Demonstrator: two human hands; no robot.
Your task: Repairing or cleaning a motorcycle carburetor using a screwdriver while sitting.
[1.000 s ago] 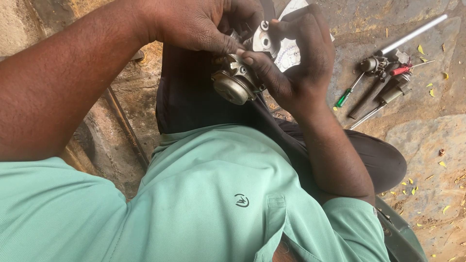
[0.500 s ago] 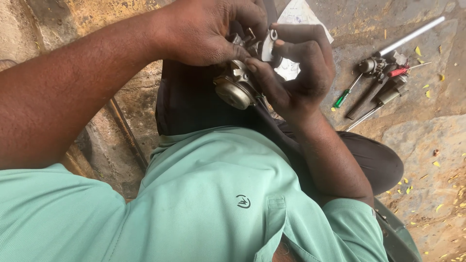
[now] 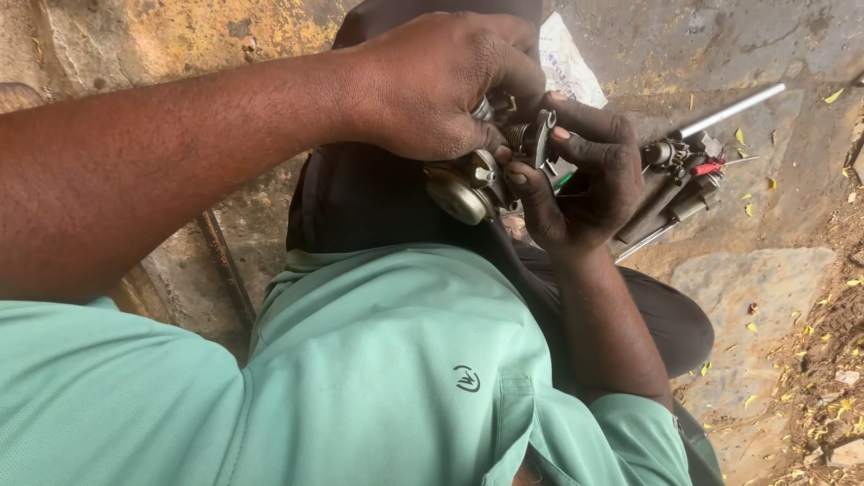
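Your left hand (image 3: 450,85) wraps over the top of the small metal engine part (image 3: 477,180). Your right hand (image 3: 585,171) pinches its right side from below, fingers pressed tight.

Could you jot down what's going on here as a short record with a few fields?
Setting: outdoors, stone ground strewn with small yellow leaves
Person: seated, green polo shirt
Left hand: gripping the top of a small metal engine part
Right hand: holding the same part from the side, fingertips on a bracket
Tools on ground: a cluster with a long silver rod, dark handles and a red-tipped piece
Also nearby: crumpled white bag behind the hands
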